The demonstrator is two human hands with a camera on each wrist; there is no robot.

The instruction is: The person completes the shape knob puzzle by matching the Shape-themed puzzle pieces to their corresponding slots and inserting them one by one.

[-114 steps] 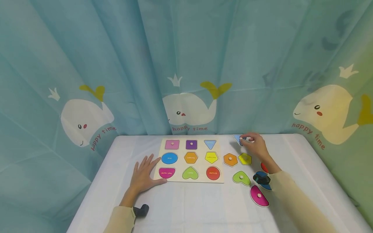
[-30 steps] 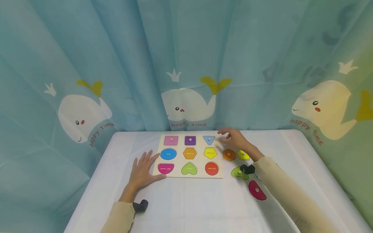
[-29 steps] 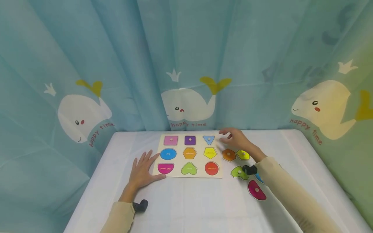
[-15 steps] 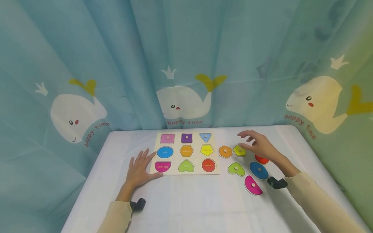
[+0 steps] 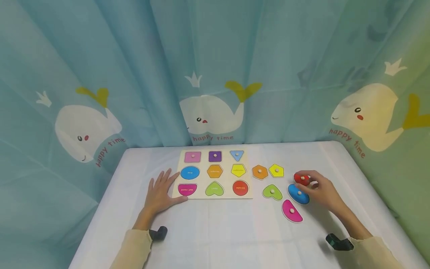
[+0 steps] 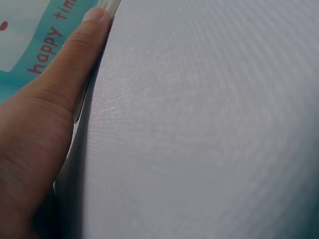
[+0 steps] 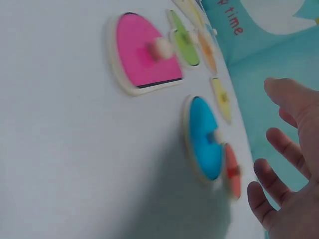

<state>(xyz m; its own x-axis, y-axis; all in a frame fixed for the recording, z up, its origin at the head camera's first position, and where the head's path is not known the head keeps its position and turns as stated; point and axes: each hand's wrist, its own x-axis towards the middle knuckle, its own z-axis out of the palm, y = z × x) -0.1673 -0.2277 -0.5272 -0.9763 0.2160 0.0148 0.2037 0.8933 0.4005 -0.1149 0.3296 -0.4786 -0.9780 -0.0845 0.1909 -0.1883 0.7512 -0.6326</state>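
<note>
My left hand [image 5: 159, 196] lies flat with spread fingers at the left edge of a cream shape puzzle board [image 5: 203, 180]. Its thumb touches the lower left corner; in the left wrist view the thumb [image 6: 70, 64] lies along the board's side. My right hand [image 5: 324, 192] hovers over a red circle piece [image 5: 299, 181] with thumb and fingers apart around its knob. A blue oval piece [image 5: 295, 193] sits under the thumb. From the right wrist, the spread fingers [image 7: 271, 181] appear beside the red piece [image 7: 231, 172], holding nothing.
Orange hexagon [image 5: 256, 173], yellow pentagon [image 5: 273, 173], green heart [image 5: 268, 193] and magenta half-round [image 5: 289, 216] pieces lie right of the board. Pink [image 5: 188, 158], purple [image 5: 211, 158] and triangle [image 5: 236, 158] knobbed pieces sit in the board's far row. A curtain [image 5: 282, 119] hangs behind the table.
Earlier my right hand held the blue triangle, now seated in the board. It has since let go and moved right and toward me, to the red circle. My left hand has stayed at the board.
</note>
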